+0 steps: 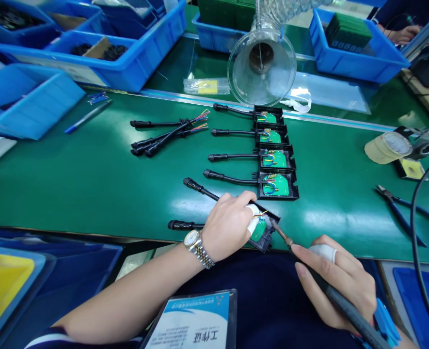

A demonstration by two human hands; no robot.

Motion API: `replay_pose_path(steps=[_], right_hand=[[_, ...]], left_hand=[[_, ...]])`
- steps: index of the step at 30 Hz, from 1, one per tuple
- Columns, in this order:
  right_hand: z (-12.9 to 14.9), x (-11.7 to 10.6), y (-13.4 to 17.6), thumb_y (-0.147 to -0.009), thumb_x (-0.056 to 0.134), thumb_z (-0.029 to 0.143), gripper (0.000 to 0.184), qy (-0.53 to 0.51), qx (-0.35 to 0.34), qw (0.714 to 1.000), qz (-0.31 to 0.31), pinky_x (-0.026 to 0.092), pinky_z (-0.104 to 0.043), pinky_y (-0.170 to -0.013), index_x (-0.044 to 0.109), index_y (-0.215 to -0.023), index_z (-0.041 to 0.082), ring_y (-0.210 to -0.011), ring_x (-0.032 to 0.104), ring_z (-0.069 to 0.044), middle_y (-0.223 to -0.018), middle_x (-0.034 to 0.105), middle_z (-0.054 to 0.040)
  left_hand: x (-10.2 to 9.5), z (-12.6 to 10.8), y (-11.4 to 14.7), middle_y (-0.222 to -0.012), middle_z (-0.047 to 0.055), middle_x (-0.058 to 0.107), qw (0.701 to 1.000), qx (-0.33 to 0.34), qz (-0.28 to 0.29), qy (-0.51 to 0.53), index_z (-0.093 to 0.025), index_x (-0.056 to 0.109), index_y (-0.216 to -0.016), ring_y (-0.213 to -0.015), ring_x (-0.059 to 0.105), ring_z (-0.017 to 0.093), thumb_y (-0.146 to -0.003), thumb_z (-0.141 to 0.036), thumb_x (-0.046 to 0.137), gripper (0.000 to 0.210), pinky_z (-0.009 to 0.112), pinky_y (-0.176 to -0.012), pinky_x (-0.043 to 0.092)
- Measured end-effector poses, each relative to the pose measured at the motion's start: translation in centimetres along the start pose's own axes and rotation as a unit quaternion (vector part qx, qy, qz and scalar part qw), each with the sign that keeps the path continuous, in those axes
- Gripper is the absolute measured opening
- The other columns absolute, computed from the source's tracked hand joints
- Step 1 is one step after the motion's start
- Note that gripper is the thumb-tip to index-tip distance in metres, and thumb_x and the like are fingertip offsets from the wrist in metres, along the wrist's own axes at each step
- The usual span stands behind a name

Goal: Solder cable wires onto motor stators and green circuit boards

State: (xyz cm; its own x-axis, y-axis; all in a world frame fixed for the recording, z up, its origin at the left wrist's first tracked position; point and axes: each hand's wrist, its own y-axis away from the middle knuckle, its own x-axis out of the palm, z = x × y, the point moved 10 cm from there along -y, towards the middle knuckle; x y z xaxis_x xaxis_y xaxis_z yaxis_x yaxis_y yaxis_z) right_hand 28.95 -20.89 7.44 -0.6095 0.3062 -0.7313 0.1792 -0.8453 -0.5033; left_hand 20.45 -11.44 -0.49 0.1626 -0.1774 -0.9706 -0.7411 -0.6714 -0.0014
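Note:
At the table's front edge lies a black plastic case (268, 241) with a green circuit board (259, 230) inside. My left hand (229, 220), white covers on its fingertips, bends over the case and pinches thin coloured wires at the board. Two black cables with connectors, an upper cable (203, 190) and a lower cable (185, 225), run under this hand. In my right hand (341, 276) is a soldering iron (350, 310), held like a pen. Its tip reaches the board by the wires, with a little whitish smoke there.
Several wired cases (277, 186) stand in a column beyond my hands. Loose cables (163, 140) lie left of them. A clear fume hood (261, 68) hangs above. Cutting pliers (399, 208), a cream-coloured pot (385, 148) and the iron's black cord (414, 232) are at right.

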Motion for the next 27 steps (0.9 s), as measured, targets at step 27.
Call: replay_pose_path(steps=[27], right_hand=[[-3.7, 7.3, 0.7, -0.071, 0.065, 0.025, 0.061, -0.118, 0.077, 0.988, 0.062, 0.043, -0.040, -0.095, 0.032, -0.123, 0.021, -0.114, 0.045, -0.023, -0.117, 0.050, -0.0092]], left_hand=[[0.3, 0.2, 0.0, -0.116, 0.003, 0.056, 1.000, -0.028, 0.002, 0.000, -0.017, 0.065, -0.084, -0.078, 0.056, 0.021, -0.083, -0.023, 0.046, 0.020, 0.040, -0.072, 0.043]])
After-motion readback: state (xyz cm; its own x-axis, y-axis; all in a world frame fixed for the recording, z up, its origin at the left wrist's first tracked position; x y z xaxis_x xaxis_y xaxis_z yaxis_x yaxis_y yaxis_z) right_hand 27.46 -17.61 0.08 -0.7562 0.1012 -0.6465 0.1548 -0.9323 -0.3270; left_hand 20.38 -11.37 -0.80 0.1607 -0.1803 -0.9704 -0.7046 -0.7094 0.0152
